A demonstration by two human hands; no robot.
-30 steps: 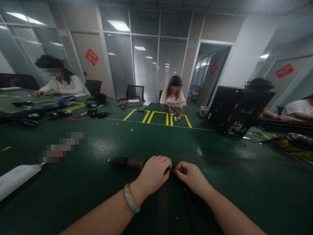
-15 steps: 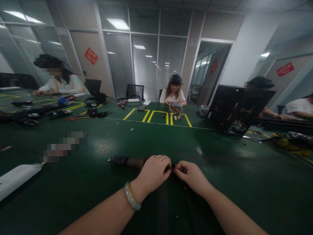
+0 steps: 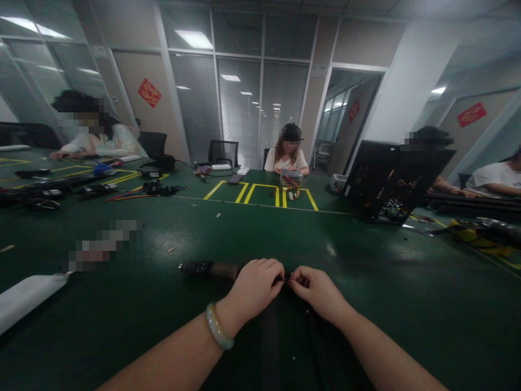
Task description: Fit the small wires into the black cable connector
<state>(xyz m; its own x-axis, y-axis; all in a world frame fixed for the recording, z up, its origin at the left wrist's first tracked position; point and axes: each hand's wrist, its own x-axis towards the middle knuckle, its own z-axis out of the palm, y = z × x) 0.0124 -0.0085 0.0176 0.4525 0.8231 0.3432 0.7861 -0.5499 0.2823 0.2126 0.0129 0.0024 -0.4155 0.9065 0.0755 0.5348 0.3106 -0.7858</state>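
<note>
A dark cylindrical tool (image 3: 217, 271) lies sideways on the green table, with a small metal tip at its left end and a brownish middle section. My left hand (image 3: 255, 285), a bangle on its wrist, is closed over the tool's right end and hides it. Just right of it, my right hand (image 3: 315, 290) pinches with thumb and forefinger. The fingertips of both hands nearly meet at a tiny metallic bit, too small to name. Below my right hand, a thin black cord or rod (image 3: 312, 331) runs toward the near edge.
A white power strip (image 3: 30, 296) lies at left on the green table (image 3: 228, 233). An open black computer case (image 3: 396, 184) stands at right. Bundled cables (image 3: 154, 188) lie far left. Opposite, a person (image 3: 287, 155) handles a power supply (image 3: 292, 175); other people sit at both sides.
The whole view has shifted very slightly. Both hands keep the same closed posture at the same spot, and the tool has not visibly moved.
</note>
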